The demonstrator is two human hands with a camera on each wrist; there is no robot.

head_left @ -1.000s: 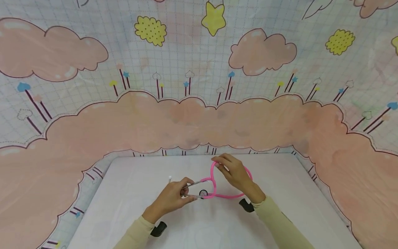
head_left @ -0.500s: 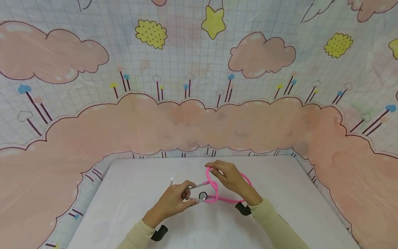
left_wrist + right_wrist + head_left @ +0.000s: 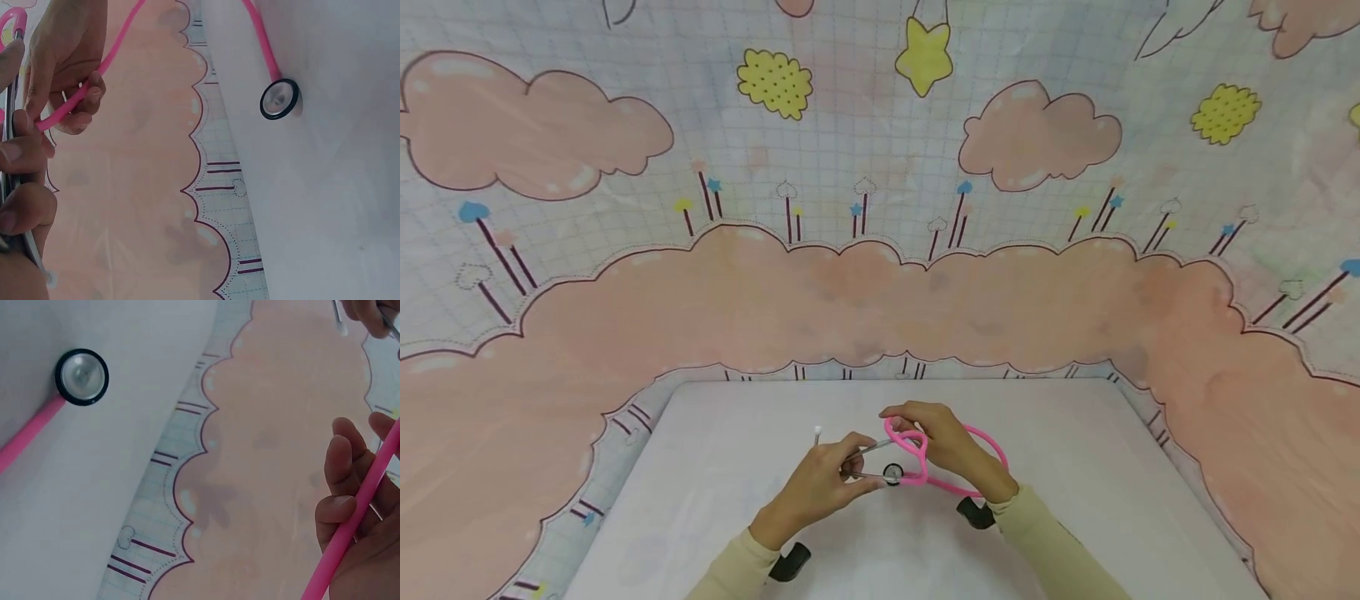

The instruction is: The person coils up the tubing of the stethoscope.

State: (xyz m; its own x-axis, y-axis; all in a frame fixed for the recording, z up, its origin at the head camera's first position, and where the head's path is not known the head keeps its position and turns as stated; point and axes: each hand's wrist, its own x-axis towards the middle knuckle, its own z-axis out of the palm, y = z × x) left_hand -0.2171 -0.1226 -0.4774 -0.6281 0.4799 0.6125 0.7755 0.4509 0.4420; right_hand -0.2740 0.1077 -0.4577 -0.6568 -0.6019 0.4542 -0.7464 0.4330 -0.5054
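Observation:
A pink stethoscope is held up over the white table by both hands. My left hand point(image 3: 820, 483) grips its metal ear tubes point(image 3: 9, 112), and one white ear tip point(image 3: 817, 430) pokes out beyond the knuckles. With fingers curled round the pink tubing point(image 3: 350, 531), my right hand point(image 3: 951, 442) holds a bend of it close to the left hand. The tubing crosses itself in a small loop between the hands, and the rest arcs out behind the right wrist. The round, black-rimmed chest piece point(image 3: 82, 376) hangs at the tube's end, over the table in both wrist views.
The white table point(image 3: 1075, 467) spreads beneath the hands. Behind and beside it hangs a cloth point(image 3: 880, 300) printed with clouds and stars. Black wrist mounts point(image 3: 790, 562) sit under both forearms, and beige sleeves cover the arms.
The right hand has come left and down toward the left hand, carrying the tubing and folding it into a loop. The left hand keeps its grip on the ear tubes, nearly still.

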